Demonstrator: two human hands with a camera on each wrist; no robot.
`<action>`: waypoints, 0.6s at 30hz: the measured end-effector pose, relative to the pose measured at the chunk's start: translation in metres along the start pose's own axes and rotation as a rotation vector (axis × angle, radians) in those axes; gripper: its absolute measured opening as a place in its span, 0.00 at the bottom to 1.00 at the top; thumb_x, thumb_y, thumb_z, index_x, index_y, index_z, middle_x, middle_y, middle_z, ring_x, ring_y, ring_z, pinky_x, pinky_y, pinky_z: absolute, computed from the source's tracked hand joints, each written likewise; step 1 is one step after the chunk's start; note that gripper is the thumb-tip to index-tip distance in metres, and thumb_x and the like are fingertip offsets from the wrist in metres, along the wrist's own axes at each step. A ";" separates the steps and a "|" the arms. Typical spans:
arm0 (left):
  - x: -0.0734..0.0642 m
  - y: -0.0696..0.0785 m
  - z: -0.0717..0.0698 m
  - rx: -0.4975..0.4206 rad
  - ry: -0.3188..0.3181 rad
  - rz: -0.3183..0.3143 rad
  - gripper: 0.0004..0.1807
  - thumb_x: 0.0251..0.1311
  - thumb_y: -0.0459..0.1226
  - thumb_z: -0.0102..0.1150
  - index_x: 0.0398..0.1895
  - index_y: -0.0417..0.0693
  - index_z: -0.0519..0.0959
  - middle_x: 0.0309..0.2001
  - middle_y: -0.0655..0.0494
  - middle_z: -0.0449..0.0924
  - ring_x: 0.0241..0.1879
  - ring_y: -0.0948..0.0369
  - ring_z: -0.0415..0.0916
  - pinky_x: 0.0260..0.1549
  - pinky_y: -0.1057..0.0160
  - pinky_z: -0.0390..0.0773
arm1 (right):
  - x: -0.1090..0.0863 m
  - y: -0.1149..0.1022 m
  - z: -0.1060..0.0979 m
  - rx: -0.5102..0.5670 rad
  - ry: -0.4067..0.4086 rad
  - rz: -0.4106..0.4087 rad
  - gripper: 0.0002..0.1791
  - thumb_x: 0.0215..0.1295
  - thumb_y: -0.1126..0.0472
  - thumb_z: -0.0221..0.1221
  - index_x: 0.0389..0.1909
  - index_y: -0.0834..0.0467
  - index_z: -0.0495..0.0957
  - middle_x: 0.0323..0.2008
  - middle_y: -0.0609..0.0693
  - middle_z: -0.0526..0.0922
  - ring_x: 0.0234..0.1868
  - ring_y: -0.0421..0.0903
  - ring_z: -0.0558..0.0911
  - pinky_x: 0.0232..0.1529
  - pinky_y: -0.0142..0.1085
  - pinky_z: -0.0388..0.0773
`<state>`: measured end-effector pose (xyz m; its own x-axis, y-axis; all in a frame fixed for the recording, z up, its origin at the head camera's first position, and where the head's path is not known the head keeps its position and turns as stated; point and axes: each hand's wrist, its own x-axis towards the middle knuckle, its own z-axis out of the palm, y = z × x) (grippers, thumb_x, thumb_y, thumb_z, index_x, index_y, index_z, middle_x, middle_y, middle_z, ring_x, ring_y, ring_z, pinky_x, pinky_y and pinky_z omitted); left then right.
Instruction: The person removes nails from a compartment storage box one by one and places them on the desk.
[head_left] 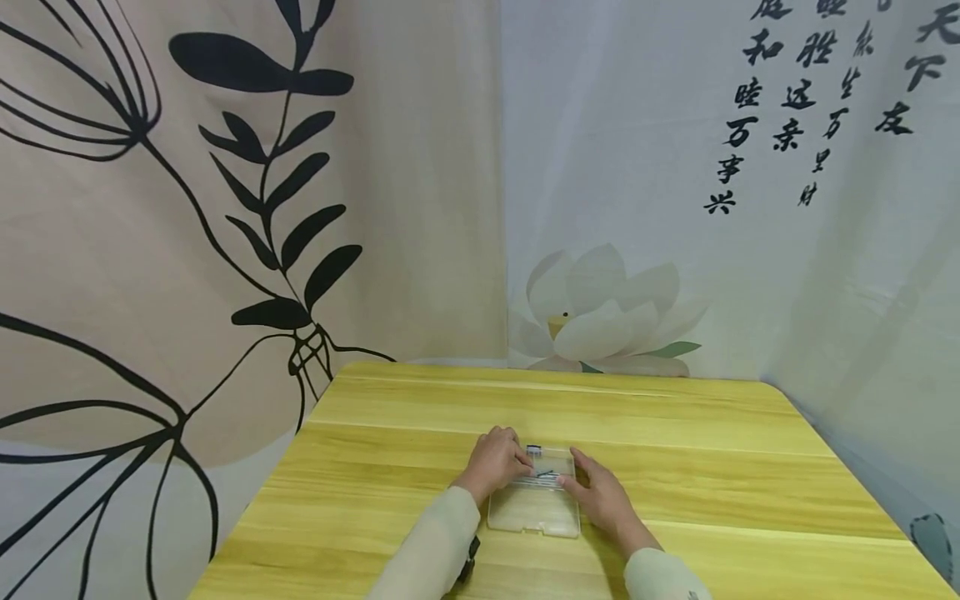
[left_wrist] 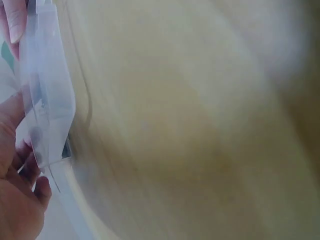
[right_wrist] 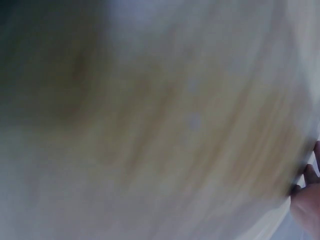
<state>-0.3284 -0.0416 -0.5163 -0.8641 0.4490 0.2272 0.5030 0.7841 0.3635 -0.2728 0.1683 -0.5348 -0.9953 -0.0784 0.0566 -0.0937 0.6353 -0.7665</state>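
Note:
A flat clear plastic case (head_left: pixel 534 510) lies on the wooden table, with a notch in its front edge. Several thin silvery rods (head_left: pixel 542 480) lie across its middle, and a small dark piece (head_left: pixel 533 450) shows at its back left corner. My left hand (head_left: pixel 495 461) grips the case's left side, thumb and bent fingers about the end in the left wrist view. On the opposite side, my right hand (head_left: pixel 602 497) holds the right edge between thumb and fingers. Only part of the right hand (right_wrist: pixel 306 206) appears in the right wrist view, which is blurred.
The yellow wood-grain table (head_left: pixel 675 433) extends around the case to rounded back corners. Behind it hangs a printed cloth (head_left: pixel 427 208) with dark leaves, a pale flower and writing. A dark band or object (head_left: pixel 468 560) shows beside the left sleeve (head_left: pixel 431 546).

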 end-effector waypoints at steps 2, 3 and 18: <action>0.002 -0.001 -0.001 -0.009 -0.030 0.021 0.03 0.52 0.46 0.75 0.27 0.60 0.91 0.30 0.71 0.74 0.33 0.67 0.66 0.37 0.64 0.68 | 0.000 0.000 0.000 0.000 -0.001 0.006 0.36 0.71 0.50 0.59 0.74 0.62 0.61 0.68 0.64 0.68 0.70 0.67 0.61 0.66 0.62 0.56; 0.002 -0.002 -0.002 -0.012 -0.044 0.031 0.03 0.53 0.46 0.74 0.27 0.61 0.91 0.29 0.71 0.74 0.32 0.68 0.66 0.38 0.64 0.69 | 0.000 -0.001 0.001 0.000 -0.001 0.007 0.36 0.71 0.50 0.59 0.74 0.62 0.62 0.68 0.64 0.68 0.70 0.67 0.61 0.66 0.62 0.56; 0.011 0.000 -0.004 0.040 -0.111 0.068 0.03 0.53 0.46 0.74 0.24 0.64 0.90 0.27 0.74 0.78 0.32 0.70 0.73 0.45 0.59 0.71 | 0.002 0.001 0.002 -0.009 0.012 0.005 0.36 0.71 0.50 0.60 0.73 0.62 0.62 0.67 0.64 0.69 0.70 0.67 0.61 0.66 0.62 0.56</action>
<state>-0.3379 -0.0378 -0.5103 -0.8256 0.5446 0.1477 0.5613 0.7658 0.3137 -0.2750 0.1674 -0.5370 -0.9960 -0.0663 0.0603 -0.0889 0.6425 -0.7611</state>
